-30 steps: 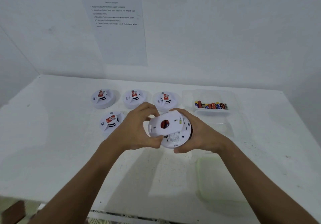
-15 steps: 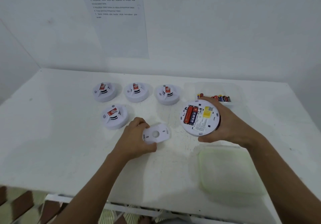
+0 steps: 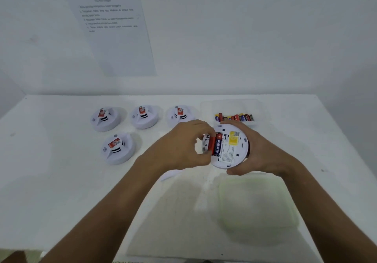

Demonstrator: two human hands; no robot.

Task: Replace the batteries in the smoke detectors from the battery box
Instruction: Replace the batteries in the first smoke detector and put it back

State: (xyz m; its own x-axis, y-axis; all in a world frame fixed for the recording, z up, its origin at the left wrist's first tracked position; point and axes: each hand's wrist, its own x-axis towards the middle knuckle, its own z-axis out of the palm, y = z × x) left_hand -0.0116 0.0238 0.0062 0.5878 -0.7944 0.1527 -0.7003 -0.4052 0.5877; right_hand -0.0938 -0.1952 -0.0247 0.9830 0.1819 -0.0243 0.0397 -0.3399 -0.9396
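My right hand grips a white smoke detector above the table, its back turned up and its battery bay uncovered. Two batteries lie side by side in the bay. My left hand pinches the red battery at its two ends, with the blue one beside it. The detached back cover lies on the table, mostly hidden under my left forearm. A clear battery box at the back right holds several batteries.
Four more smoke detectors stand face up on the white table: three in a back row and one in front. A translucent lid lies near right. A printed sheet hangs on the wall.
Both hands pulled the back cover off the detector and my left hand laid it on the table. That hand then came back to the open bay and took hold of the red battery.
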